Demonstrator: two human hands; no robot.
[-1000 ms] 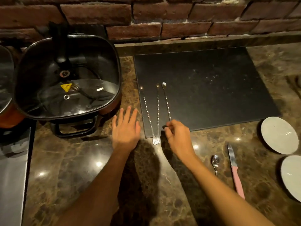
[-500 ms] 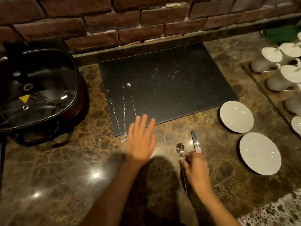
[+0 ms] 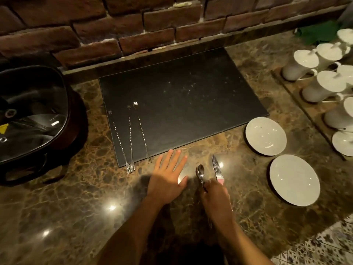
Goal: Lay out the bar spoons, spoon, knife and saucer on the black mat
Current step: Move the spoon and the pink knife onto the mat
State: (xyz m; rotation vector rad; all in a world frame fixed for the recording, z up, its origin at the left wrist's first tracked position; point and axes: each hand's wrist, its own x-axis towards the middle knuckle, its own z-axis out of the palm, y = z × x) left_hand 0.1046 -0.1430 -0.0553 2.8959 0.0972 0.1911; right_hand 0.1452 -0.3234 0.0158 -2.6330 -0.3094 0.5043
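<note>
Three twisted bar spoons (image 3: 130, 134) lie side by side on the left part of the black mat (image 3: 191, 104), their forked ends over its front edge. My left hand (image 3: 169, 175) rests flat and open on the counter just in front of the mat. My right hand (image 3: 214, 196) is closed on the handle of a metal spoon (image 3: 200, 173), bowl pointing away. Right beside it a knife (image 3: 216, 168) with a pink handle lies on the counter, its handle partly under my hand. Two white saucers (image 3: 265, 135) (image 3: 294, 179) sit right of the mat.
A dark lidded electric pan (image 3: 34, 115) stands at the left. Several white cups (image 3: 322, 87) sit upside down on a board at the right. A brick wall (image 3: 133, 25) backs the brown marble counter (image 3: 66, 207). Patterned floor tiles (image 3: 324, 245) show at bottom right.
My right hand left the third bar spoon on the mat, moved right to the spoon and knife, and closed on the spoon. My left hand shifted right, staying flat.
</note>
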